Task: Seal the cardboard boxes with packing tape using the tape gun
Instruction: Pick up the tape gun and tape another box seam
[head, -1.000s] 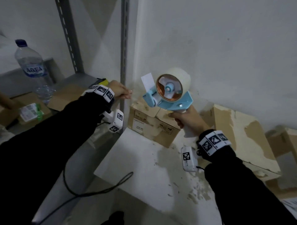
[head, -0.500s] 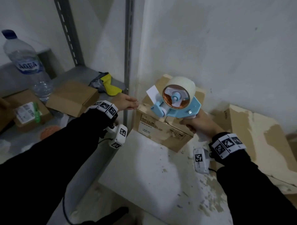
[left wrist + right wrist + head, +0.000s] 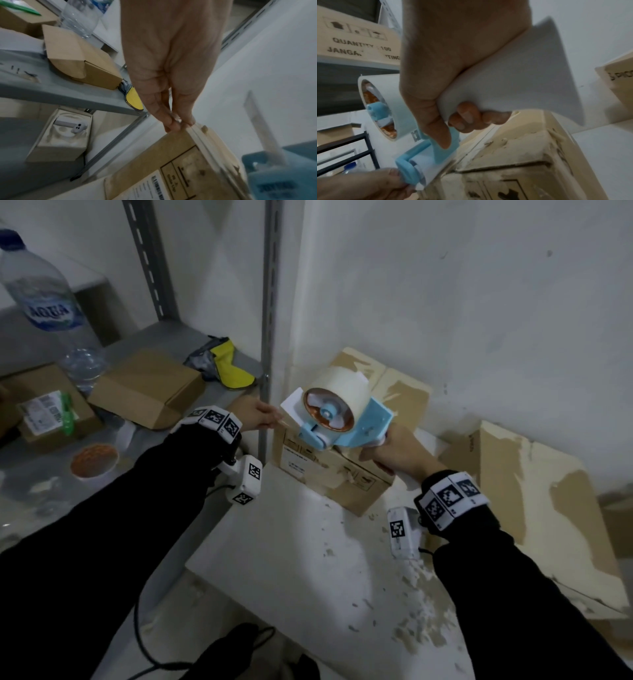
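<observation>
A light blue tape gun with a cream tape roll sits low over the top of a worn cardboard box. My right hand grips its white handle, thumb along the blue frame. My left hand reaches to the box's top left edge. There its thumb and fingertips come together, pinching what looks like the tape's loose end just under the gun's roller. The box top under the gun is hidden.
The box stands on a flaking white surface against the wall. A metal shelf post rises just left of it. The shelf holds a water bottle, small cardboard boxes and a yellow-grey item. A bigger worn box lies right.
The tape gun has come down from above the box to its top. My left hand has moved right from the shelf post to the box's left edge.
</observation>
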